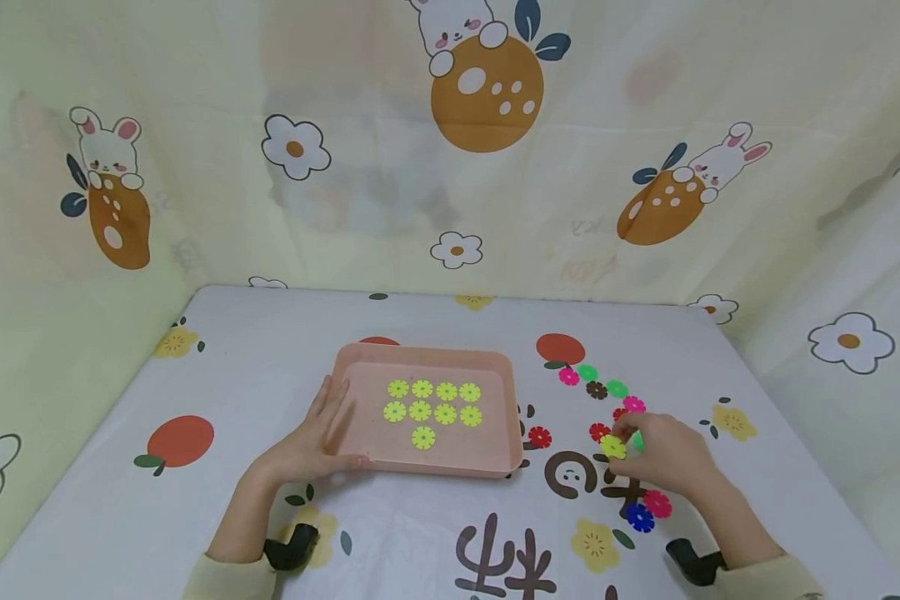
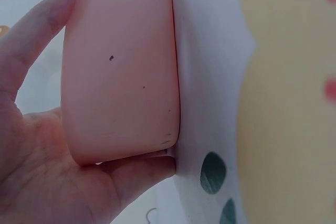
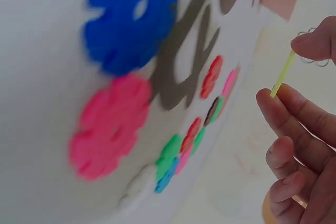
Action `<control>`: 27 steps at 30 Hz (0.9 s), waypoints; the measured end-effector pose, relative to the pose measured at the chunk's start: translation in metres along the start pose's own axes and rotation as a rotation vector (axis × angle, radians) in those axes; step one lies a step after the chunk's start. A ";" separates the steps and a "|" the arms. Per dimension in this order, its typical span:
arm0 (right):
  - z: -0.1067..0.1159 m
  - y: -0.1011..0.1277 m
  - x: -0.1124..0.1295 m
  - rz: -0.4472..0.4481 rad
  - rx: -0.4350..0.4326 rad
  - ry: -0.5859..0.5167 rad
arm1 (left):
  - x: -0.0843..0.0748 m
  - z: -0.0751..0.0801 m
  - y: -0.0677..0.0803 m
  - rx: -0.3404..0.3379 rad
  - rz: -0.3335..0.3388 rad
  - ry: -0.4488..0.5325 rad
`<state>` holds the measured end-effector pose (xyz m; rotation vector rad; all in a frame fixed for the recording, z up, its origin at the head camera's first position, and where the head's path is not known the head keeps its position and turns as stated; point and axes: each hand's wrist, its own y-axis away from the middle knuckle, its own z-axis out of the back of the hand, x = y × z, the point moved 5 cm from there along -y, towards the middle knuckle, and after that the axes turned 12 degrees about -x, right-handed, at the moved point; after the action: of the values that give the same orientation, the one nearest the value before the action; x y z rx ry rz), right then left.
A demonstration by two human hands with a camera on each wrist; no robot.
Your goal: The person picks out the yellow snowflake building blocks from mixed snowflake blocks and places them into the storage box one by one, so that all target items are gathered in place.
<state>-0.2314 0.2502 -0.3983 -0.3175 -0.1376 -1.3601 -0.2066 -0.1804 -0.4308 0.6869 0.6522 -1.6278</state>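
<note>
The right hand (image 1: pixel 663 458) pinches a yellow-green disc (image 1: pixel 612 447) between thumb and forefinger, lifted just above the tablecloth (image 1: pixel 270 367) to the right of the pink tray (image 1: pixel 495 367). The left hand (image 1: pixel 311 442) clasps that tray's near left corner, thumb along the front wall and fingers laid up the side.

From the head view the disc shows its flower-shaped face; the right wrist view catches it edge-on only, a thin yellow-green sliver (image 3: pixel 282 74) between thumb tip and fingertip (image 3: pixel 273 103). The left wrist view is filled by the tray's outer wall (image 2: pixel 121 77), so its contents are hidden there (the head view alone shows the nine yellow-green discs (image 1: pixel 432 402) lying inside in rows).

Loose discs (image 1: pixel 600 389) in pink, green, brown and red lie scattered beyond the right hand; some are covered by it. A blue disc (image 1: pixel 640 517) and a pink disc (image 1: pixel 657 503) lie touching by the wrist, large and blurred in the right wrist view.
</note>
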 end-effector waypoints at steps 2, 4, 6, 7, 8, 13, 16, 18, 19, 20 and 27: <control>0.000 -0.002 0.006 0.025 -0.017 0.000 | 0.000 0.000 0.000 0.001 -0.001 0.001; 0.000 -0.004 0.013 0.049 -0.031 -0.009 | 0.000 0.000 0.001 0.003 -0.002 0.002; 0.001 -0.006 0.021 0.059 -0.039 -0.024 | 0.000 0.001 0.001 0.004 0.000 0.002; 0.001 -0.007 0.025 0.059 -0.043 -0.028 | 0.000 0.000 0.001 0.005 0.002 0.001; 0.002 -0.008 0.029 0.056 -0.043 -0.036 | 0.000 0.000 0.001 0.005 0.001 0.001; 0.002 -0.013 0.050 0.063 -0.045 -0.058 | 0.000 0.001 0.001 0.004 -0.003 0.009; 0.000 -0.016 0.061 0.084 -0.056 -0.085 | 0.000 0.001 0.000 0.005 -0.001 0.015; -0.001 -0.018 0.068 0.103 -0.063 -0.099 | 0.000 0.000 0.000 0.006 0.002 0.015; -0.002 -0.020 0.071 0.107 -0.061 -0.105 | 0.000 0.000 0.000 0.007 0.004 0.015; -0.003 -0.021 0.074 0.111 -0.060 -0.111 | 0.000 0.000 0.000 0.007 0.005 0.012; -0.010 -0.028 0.097 0.155 -0.043 -0.139 | 0.002 0.000 0.000 0.011 0.001 0.012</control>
<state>-0.2393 0.1509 -0.3768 -0.4509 -0.1955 -1.1885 -0.2069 -0.1811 -0.4323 0.7049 0.6520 -1.6287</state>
